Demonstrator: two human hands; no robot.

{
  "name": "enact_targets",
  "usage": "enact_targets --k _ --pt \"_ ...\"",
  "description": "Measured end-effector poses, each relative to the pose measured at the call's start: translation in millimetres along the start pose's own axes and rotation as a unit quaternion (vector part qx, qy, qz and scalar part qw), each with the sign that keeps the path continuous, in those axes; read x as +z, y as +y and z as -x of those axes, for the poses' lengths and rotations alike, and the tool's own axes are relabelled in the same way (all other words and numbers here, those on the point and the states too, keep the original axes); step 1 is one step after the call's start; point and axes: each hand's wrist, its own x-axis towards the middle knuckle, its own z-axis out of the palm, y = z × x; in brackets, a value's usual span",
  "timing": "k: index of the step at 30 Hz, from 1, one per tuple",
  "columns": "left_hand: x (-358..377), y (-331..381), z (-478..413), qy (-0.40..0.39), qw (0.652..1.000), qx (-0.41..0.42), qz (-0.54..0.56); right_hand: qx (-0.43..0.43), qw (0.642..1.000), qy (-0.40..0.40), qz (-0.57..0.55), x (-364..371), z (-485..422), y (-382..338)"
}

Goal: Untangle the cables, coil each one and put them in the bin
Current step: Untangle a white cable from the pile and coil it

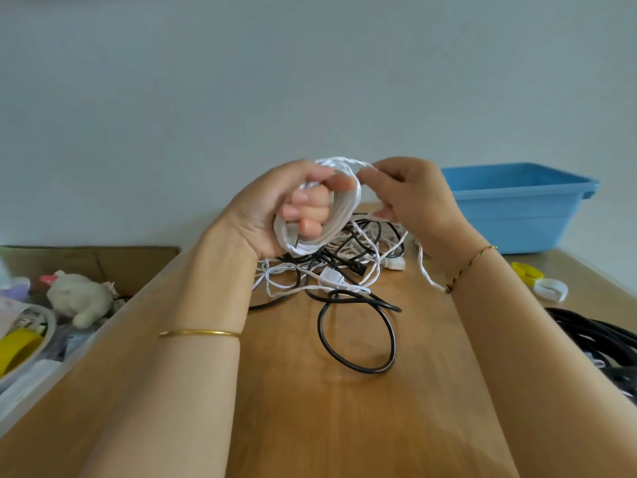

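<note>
My left hand (275,208) is raised above the table and grips a white cable coil (341,215), its fingers curled through the loops. My right hand (410,191) pinches the free strand of the same white cable at the top of the coil. That strand runs down into a tangle of black and white cables (344,270) on the wooden table (344,426). A loop of black cable (358,336) lies nearer to me. The blue bin (517,208) stands at the back right.
A yellow strap (525,270) and a white strap (551,289) lie at the right table edge. A bundle of black cables (599,343) sits at the right. Left of the table is a cardboard box (103,260) with a plush toy (79,298) and clutter.
</note>
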Motion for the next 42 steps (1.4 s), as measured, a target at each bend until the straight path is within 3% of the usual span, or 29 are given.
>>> enact_targets --k 3,4,7,10,13,17,20,24,26,28,30,34,35,37,42 --pt "-17.5 2.1 -1.6 -0.144 0.960 -0.002 0.240 0.039 0.995 -0.068 0.063 -0.5 2.1 2.5" --pt "-20.3 1.5 -2.5 -0.154 0.945 0.015 0.289 0.046 0.992 -0.085 0.081 -0.3 2.9 1.7" --pt "-17.0 0.2 -5.0 -0.086 0.916 0.104 0.377 0.080 0.987 -0.125 0.059 1.4 4.0 -0.3" --pt "-11.8 -1.3 -6.3 -0.024 0.860 0.198 0.470 0.114 0.980 -0.156 0.043 1.7 4.8 -3.6" --pt "-10.1 -0.1 -9.5 0.024 0.840 0.252 0.479 0.151 0.968 -0.201 -0.015 1.2 6.5 -4.5" --pt "-22.5 5.3 -7.4 0.195 0.821 0.363 0.395 0.195 0.954 -0.209 -0.091 -4.1 5.1 -1.2" --pt "-34.8 4.1 -8.6 0.292 0.816 0.378 0.327 0.146 0.952 -0.268 -0.021 -3.8 7.2 -5.0" --pt "-36.0 -14.5 -21.8 0.456 0.806 0.377 -0.001 0.075 0.924 -0.366 0.082 0.9 15.5 -23.1" --pt "-29.4 -21.5 -24.5 0.451 0.792 0.341 -0.229 0.072 0.933 -0.345 0.067 0.9 14.8 -27.5" --pt "-17.9 -24.1 -24.1 0.371 0.771 0.280 -0.435 0.049 0.965 -0.252 0.054 -0.8 9.7 -24.2" --pt "-3.6 -22.8 -22.5 0.283 0.761 0.197 -0.550 0.011 0.988 -0.147 0.038 -5.7 4.5 -17.8" --pt "7.4 -15.9 -9.2 0.180 0.846 0.082 -0.495 0.030 0.997 -0.055 -0.034 -23.2 -2.0 -2.6" --pt "8.1 -14.4 -5.6 0.164 0.848 0.064 -0.499 0.043 0.997 -0.052 -0.040 -24.4 -2.1 -0.1" --pt "7.5 -15.3 -3.8 0.155 0.816 0.056 -0.554 0.064 0.996 -0.046 -0.042 -22.3 -2.3 4.9" --pt "-11.6 -14.4 -8.6 0.295 0.740 0.093 -0.598 0.100 0.993 -0.054 -0.018 -19.1 -3.9 13.6"
